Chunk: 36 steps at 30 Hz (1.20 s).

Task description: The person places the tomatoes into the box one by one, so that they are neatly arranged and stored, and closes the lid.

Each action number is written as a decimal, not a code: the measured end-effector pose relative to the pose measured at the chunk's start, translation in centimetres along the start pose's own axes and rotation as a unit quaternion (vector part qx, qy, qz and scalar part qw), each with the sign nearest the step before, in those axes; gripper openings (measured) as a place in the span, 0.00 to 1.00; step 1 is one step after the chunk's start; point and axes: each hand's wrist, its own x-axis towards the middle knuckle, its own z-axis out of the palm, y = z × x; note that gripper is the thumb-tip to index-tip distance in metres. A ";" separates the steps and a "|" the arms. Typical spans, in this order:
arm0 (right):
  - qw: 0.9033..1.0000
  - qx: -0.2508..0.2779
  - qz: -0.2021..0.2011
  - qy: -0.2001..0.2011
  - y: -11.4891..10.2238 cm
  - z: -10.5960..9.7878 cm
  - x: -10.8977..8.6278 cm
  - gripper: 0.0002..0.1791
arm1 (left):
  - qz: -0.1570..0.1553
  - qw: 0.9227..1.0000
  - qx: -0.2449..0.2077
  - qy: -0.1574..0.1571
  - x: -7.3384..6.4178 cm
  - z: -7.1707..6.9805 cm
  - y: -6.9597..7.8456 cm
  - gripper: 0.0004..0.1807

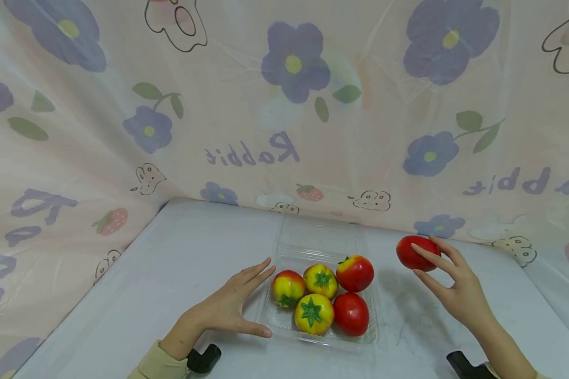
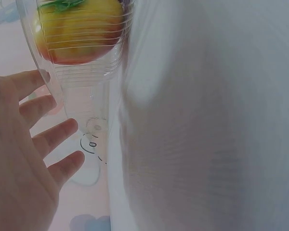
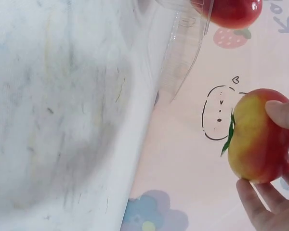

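My right hand [image 1: 460, 289] holds a red tomato [image 1: 408, 253] between thumb and fingertips, raised above the table right of the box. In the right wrist view this tomato [image 3: 253, 137] shows a yellow end with a green calyx turned away from the palm. Several red and yellow tomatoes [image 1: 314, 315] sit in a clear plastic box [image 1: 324, 341]; one red-yellow tomato [image 1: 355, 273] sits high at the back right corner. My left hand [image 1: 229, 308] stands beside the box's left side, fingers spread and thumb apart, holding nothing. In the left wrist view its fingertips [image 2: 67, 126] are right by the box's wall.
The box's clear lid [image 1: 322, 234] lies open toward the back of the white table [image 1: 194, 247]. A flower-printed curtain [image 1: 246, 105] rises behind the table and along its left side. Black wrist straps [image 1: 204, 359] show at both sleeves.
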 end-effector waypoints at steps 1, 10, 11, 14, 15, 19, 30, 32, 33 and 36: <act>1.000 0.001 -0.002 0.000 0.0 0.0 0.0 0.35 | -0.001 1.000 0.000 0.000 0.0 0.0 0.0 0.62; 1.000 0.013 -0.016 -0.003 -0.8 0.3 0.3 0.36 | -0.002 1.000 0.001 0.000 0.0 0.0 0.1 0.62; 1.000 0.016 -0.017 -0.003 -1.0 0.3 0.3 0.36 | -0.002 1.000 0.001 -0.001 0.0 -0.1 0.1 0.62; 0.999 0.022 -0.023 -0.004 -1.4 0.4 0.5 0.36 | -0.003 1.000 0.001 -0.002 0.0 -0.1 0.1 0.62; 0.999 0.024 -0.024 -0.005 -1.6 0.4 0.5 0.36 | -0.004 1.000 0.001 -0.002 0.0 -0.1 0.1 0.62; 0.999 0.027 -0.024 -0.010 -2.2 0.6 0.7 0.36 | -0.006 1.000 0.000 -0.003 0.0 -0.1 0.1 0.62; 0.999 0.033 -0.039 -0.019 -3.9 0.8 1.2 0.37 | -0.005 1.000 -0.001 0.000 0.0 -0.1 0.1 0.62; 0.998 0.037 -0.047 -0.019 -4.2 0.8 1.2 0.37 | -0.003 1.000 -0.001 0.000 0.0 -0.1 0.1 0.62; 0.998 0.040 -0.050 -0.020 -4.3 0.8 1.2 0.37 | -0.002 1.000 -0.001 0.001 0.0 -0.1 0.1 0.62; 0.997 0.041 -0.055 -0.025 -4.6 0.9 1.3 0.38 | -0.002 1.000 0.000 0.000 0.0 -0.1 0.1 0.62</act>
